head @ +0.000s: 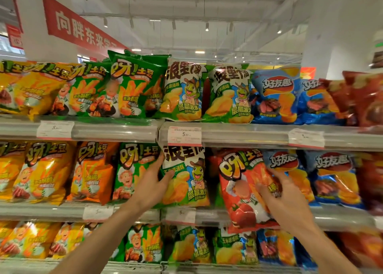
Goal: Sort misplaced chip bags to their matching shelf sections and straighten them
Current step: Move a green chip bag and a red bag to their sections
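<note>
On the middle shelf [228, 214] a red tomato chip bag [242, 193] is held by the right hand [284, 199], fingers curled over its right edge — it sits among mismatched packs, just right of the green-and-white bag [186, 176] gripped at its left edge by the left hand [154, 182]. Both bags are judged light, air-puffed, slippery and crushable — best taken by the side seams.

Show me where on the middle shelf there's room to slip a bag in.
One dark gap shows on the middle shelf: between the frog bag that the left hand grips and the red tomato bag in the right hand. Left of the frog bag, the green bag and orange bag overlap; the blue bags on the right are crowded too.
</note>
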`<state>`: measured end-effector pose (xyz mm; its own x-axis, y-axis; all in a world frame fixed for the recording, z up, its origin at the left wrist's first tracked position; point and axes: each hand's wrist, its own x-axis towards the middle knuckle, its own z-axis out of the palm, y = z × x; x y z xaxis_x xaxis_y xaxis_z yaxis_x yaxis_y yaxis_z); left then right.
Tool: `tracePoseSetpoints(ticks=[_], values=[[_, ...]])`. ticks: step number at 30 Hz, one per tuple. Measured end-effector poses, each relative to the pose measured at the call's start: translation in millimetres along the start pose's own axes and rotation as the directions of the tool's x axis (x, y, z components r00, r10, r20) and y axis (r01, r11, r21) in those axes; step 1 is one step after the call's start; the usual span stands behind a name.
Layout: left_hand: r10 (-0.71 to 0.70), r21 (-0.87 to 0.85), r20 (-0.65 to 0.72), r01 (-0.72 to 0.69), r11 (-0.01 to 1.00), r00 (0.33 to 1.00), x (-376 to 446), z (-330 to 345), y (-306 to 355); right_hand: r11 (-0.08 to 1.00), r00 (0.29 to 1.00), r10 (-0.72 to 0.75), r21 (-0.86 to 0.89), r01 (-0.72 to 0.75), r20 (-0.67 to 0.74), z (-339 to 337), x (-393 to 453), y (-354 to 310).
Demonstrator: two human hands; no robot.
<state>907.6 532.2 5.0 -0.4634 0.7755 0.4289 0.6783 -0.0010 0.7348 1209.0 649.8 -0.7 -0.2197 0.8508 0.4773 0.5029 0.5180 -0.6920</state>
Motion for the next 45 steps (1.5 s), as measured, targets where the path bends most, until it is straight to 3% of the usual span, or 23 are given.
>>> tracePoseSetpoints(ticks=[9,15,20,27,30,32,35,37,39,45], values=[[0.068,0.109,-0.085,-0.059,0.992,0.994,36,35,-7,1.0,0.999,0.027,0.012,-0.027,-0.045,-18,-4,18],[0.096,0.124,-0.036,-0.091,0.988,0.995,36,50,-20,0.999,0.998,0.041,0.036,-0.04,-0.039,-11,-5,17],[0.066,0.261,-0.013,-0.06,0.964,0.998,35,54,-22,0.997,0.998,0.057,0.057,-0.055,-0.026,-4,-3,17],[0.387,0.504,-0.023,-0.324,0.801,0.922,17,51,-32,0.988,0.998,0.067,0.141,-0.065,-0.01,2,-3,21],[0.391,0.424,-0.083,-0.323,0.846,0.917,5,53,-20,0.977,0.997,0.077,0.201,-0.075,-0.002,5,-4,21],[0.335,0.273,-0.087,-0.301,0.914,0.938,-8,55,-5,0.966,0.997,0.074,0.248,-0.073,0.003,8,-6,18],[0.128,-0.05,0.072,-0.125,0.991,0.989,-28,59,21,0.945,0.997,0.076,0.318,-0.081,0.029,15,-10,12],[0.052,-0.21,0.19,-0.011,0.978,0.98,-38,60,32,0.939,0.997,0.062,0.336,-0.074,0.048,23,-15,7],[0.032,-0.263,0.22,0.028,0.964,0.975,-49,59,42,0.927,0.995,0.046,0.366,-0.076,0.091,33,-19,3],[-0.028,-0.288,0.126,0.063,0.956,0.992,-78,36,42,0.894,0.985,-0.017,0.443,-0.061,0.169,67,-37,-14]])
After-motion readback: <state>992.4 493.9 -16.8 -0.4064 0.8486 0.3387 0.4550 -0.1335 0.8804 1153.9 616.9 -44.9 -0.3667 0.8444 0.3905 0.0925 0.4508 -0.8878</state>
